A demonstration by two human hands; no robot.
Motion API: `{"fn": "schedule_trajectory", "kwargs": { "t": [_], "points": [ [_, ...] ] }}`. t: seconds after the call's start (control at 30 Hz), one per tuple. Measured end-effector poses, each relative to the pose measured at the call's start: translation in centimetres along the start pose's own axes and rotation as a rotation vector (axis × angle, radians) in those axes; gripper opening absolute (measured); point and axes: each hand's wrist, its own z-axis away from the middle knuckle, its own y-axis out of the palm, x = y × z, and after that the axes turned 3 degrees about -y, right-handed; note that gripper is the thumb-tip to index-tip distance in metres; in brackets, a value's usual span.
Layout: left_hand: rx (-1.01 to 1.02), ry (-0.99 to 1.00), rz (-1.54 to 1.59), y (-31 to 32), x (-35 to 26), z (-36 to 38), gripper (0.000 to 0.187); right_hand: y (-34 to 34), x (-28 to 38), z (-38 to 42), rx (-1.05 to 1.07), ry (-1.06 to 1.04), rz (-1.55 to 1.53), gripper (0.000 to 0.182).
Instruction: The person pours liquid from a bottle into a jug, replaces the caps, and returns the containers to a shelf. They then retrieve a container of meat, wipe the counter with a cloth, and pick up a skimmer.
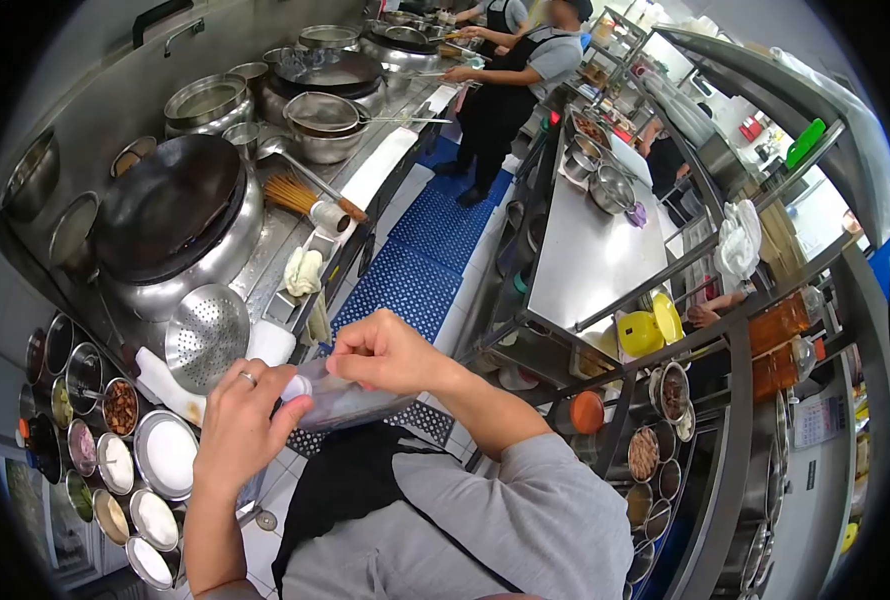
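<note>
In front of my chest is a clear plastic container (360, 405) that looks like a bottle lying on its side, with a white cap-like end (296, 388). My left hand (242, 415), with a ring on one finger, is closed around that white end. Against the container's upper side, my right hand (385, 352) is closed with its fingers pinched together. What sits between those fingertips is hidden. A perforated metal skimmer (207, 338) lies just beyond my left hand, beside a folded white cloth (271, 343).
A large black wok (170, 205) sits on the range at left. Several bowls of seasonings (168, 455) stand below it. A bamboo brush (295, 192) lies on the range. A co-worker (510, 90) stands up the aisle. A steel table (597, 265) borders the right.
</note>
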Motion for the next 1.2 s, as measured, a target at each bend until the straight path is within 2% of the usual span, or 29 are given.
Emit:
{"fn": "schedule_trajectory", "kwargs": {
  "t": [0.2,0.4,0.5,0.6,0.63,0.73,0.77,0.8,0.83,0.87,0.97,1.07,1.13,1.2],
  "points": [
    [0.008,0.125,-0.113,1.7,0.0,-1.7,0.029,-2.3,-0.2,-0.7,0.047,-0.029,0.029,0.021],
    [0.005,0.099,-0.113,3.3,1.1,-2.3,0.032,-3.6,-1.4,-2.1,0.103,0.005,0.026,0.022],
    [-0.023,0.051,-0.013,3.5,1.8,-2.2,0.032,-4.4,-2.1,-3.2,0.154,-0.022,0.023,0.022],
    [-0.115,-0.129,0.321,4.5,2.6,-1.1,0.032,-5.0,-2.2,-4.3,0.255,-0.046,-0.032,0.022],
    [-0.156,-0.256,0.443,4.8,2.6,-0.7,0.031,-5.0,-2.1,-4.7,0.295,-0.069,-0.023,0.023],
    [-0.435,-0.429,0.974,7.5,2.2,0.8,0.033,-4.2,-1.9,-6.3,0.392,-0.162,-0.011,0.023],
    [-0.492,-0.432,0.996,7.7,2.1,1.5,0.030,-3.6,-2.1,-6.8,0.406,-0.202,-0.016,0.022],
    [-0.530,-0.430,0.990,8.1,2.0,2.3,0.028,-2.3,-2.3,-7.4,0.454,-0.242,-0.033,0.021],
    [-0.599,-0.451,0.963,8.1,1.8,3.6,0.027,-1.8,-2.4,-8.3,0.498,-0.429,0.047,0.015],
    [-0.632,-0.493,0.920,7.8,1.2,4.5,0.021,-0.9,-1.6,-8.4,0.569,-0.300,-0.047,0.010],
    [-0.774,-0.492,0.746,6.5,-0.6,7.9,0.013,2.6,0.6,-8.3,0.709,-0.141,-0.050,0.013],
    [-0.941,-0.458,0.634,5.2,-1.6,11.7,0.015,7.1,3.1,-8.3,0.787,-0.093,-0.020,0.012],
    [-1.042,-0.510,0.591,3.2,-3.2,13.8,0.018,10.5,4.9,-8.0,0.820,-0.079,-0.074,0.014],
    [-1.103,-0.455,0.484,1.4,-4.1,17.0,0.025,13.9,7.0,-7.6,0.864,-0.088,-0.086,0.017]
  ]
}}
